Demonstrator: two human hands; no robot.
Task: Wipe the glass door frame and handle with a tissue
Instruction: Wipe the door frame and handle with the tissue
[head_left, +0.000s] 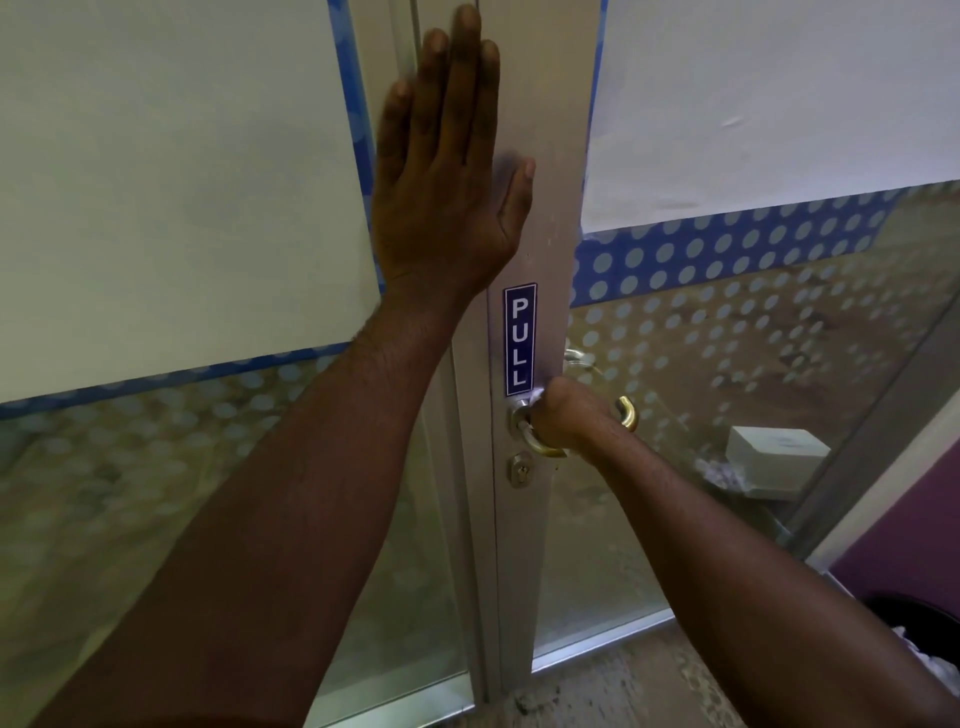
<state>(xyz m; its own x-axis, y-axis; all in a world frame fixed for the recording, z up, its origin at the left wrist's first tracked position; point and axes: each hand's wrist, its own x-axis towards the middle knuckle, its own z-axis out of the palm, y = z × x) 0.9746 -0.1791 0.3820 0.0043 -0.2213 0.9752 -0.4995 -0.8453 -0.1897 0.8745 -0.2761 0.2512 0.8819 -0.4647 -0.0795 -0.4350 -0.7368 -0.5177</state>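
Note:
The silver metal door frame (556, 208) runs down the middle between frosted glass panels. My left hand (447, 176) lies flat and open against the frame's upper part, fingers pointing up. Below a blue PULL sticker (520, 339) is the curved brass and silver handle (540, 444). My right hand (569, 415) is closed around that handle, and a small bit of white tissue (536, 393) shows at its fingers. A keyhole (521, 470) sits just under the handle.
Glass panels with white film and blue dotted bands flank the frame. Behind the right glass stands a white box (776, 452). A purple wall (904, 540) and a dark bin (924, 634) are at the lower right. Speckled floor lies below.

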